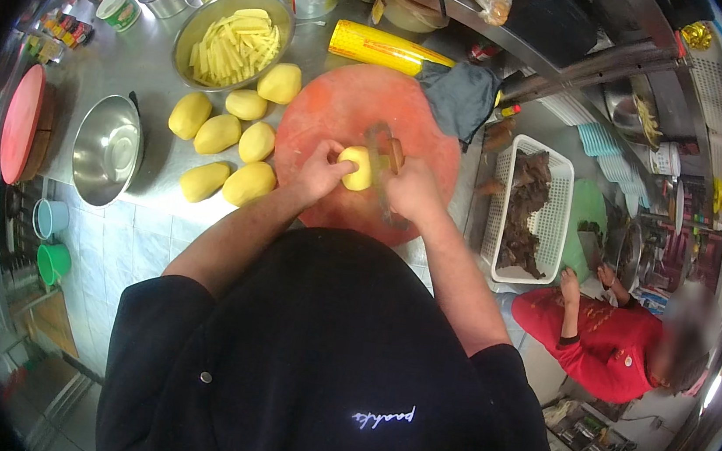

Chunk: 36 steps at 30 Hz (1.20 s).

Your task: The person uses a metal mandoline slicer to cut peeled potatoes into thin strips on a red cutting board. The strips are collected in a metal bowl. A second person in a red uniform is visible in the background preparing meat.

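Note:
On a round red chopping board (326, 113), my left hand (325, 174) grips a peeled potato (356, 167) from its left side. My right hand (408, 187) holds a kitchen knife (382, 145) with a brown handle. Its broad blade is motion-blurred and stands close against the potato's right side; whether it has entered the potato I cannot tell. Several peeled potatoes (218, 133) lie left of the board on the steel worktop (158, 145). Behind them a steel bowl (184, 42) holds potato sticks (238, 47).
A second steel bowl (107, 149) stands at the left. Behind the board lie a yellow film roll (376, 47) and a dark cloth (459, 97). At right, a white basket (559, 213) holds dark brown pieces. A co-worker in red (593, 342) handles a cleaver (589, 247) over a green board (584, 206).

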Tool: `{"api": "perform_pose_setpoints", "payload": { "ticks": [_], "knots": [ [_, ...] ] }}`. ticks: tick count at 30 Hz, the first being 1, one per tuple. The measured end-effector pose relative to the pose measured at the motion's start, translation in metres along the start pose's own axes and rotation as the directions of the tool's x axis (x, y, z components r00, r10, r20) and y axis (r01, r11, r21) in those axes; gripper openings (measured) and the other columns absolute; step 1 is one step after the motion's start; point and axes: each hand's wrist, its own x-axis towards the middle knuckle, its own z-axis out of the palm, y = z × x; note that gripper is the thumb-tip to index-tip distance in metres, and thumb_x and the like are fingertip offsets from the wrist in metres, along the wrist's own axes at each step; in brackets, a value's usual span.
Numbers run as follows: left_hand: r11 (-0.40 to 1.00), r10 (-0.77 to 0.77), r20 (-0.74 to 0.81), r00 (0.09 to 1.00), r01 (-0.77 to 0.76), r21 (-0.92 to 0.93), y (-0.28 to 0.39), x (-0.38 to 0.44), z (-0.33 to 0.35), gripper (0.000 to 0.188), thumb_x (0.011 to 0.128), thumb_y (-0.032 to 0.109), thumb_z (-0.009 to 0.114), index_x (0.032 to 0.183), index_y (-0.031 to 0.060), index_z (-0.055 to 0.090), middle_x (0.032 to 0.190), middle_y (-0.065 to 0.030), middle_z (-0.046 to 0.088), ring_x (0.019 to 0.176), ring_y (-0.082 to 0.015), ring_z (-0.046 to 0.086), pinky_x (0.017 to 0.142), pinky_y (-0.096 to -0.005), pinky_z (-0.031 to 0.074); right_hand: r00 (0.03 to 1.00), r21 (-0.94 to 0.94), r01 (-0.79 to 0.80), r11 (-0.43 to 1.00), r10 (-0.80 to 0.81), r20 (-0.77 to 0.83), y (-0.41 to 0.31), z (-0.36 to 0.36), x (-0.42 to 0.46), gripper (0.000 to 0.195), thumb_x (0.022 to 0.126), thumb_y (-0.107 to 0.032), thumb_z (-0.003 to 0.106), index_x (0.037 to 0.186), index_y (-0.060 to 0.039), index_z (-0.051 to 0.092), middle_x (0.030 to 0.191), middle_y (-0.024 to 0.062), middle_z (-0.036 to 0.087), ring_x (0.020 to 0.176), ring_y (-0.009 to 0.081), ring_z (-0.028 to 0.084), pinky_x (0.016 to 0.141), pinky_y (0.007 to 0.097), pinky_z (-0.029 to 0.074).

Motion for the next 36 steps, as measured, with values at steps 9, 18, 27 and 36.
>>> {"api": "perform_pose_setpoints", "payload": {
  "ticks": [9, 18, 27, 36],
  "knots": [
    [1.000, 0.002, 0.035, 0.999, -0.002, -0.013, -0.025, 0.017, 0.002, 0.040, 0.077, 0.021, 0.070, 0.106, 0.0045, 0.048, 0.094, -0.0051, 0.057, 0.087, -0.0131, 0.053, 0.076, -0.0262, 0.044, 1.000, -0.146, -0.015, 0.989, 0.012, -0.022, 0.011, 0.026, 0.013, 0.026, 0.076, -0.016, 0.053, 0.078, 0.0076, 0.063, 0.071, 0.0273, 0.061, 0.071, 0.0387, 0.064, 0.064, 0.0450, 0.049],
    [1.000, 0.004, 0.039, 0.999, -0.004, 0.021, -0.019, 0.010, -0.002, 0.040, 0.080, 0.023, 0.068, 0.108, 0.0037, 0.047, 0.096, -0.0056, 0.055, 0.089, -0.0133, 0.051, 0.078, -0.0271, 0.044, 1.000, -0.026, -0.016, 1.000, 0.015, -0.027, 0.022, 0.044, 0.027, 0.025, 0.076, -0.015, 0.052, 0.081, 0.0069, 0.063, 0.072, 0.0274, 0.062, 0.073, 0.0391, 0.064, 0.065, 0.0450, 0.049],
    [1.000, 0.016, 0.004, 1.000, -0.016, 0.023, -0.022, 0.012, 0.000, 0.044, 0.075, 0.025, 0.072, 0.106, 0.0055, 0.046, 0.087, -0.0066, 0.056, 0.081, -0.0141, 0.053, 0.073, -0.0288, 0.046, 0.999, 0.010, 0.006, 1.000, -0.006, -0.037, -0.018, -0.012, -0.008, 0.025, 0.076, -0.017, 0.056, 0.076, 0.0067, 0.062, 0.064, 0.0227, 0.061, 0.061, 0.0325, 0.063, 0.060, 0.0407, 0.049],
    [0.999, 0.030, 0.012, 0.999, -0.030, -0.012, -0.022, 0.012, 0.002, 0.044, 0.076, 0.025, 0.071, 0.106, 0.0062, 0.046, 0.088, -0.0058, 0.056, 0.081, -0.0140, 0.053, 0.072, -0.0289, 0.046, 0.999, -0.133, -0.034, 0.991, 0.029, -0.036, -0.012, 0.004, -0.003, 0.029, 0.077, -0.020, 0.056, 0.080, 0.0074, 0.064, 0.072, 0.0284, 0.061, 0.074, 0.0402, 0.064, 0.067, 0.0453, 0.049]
  ]
}}
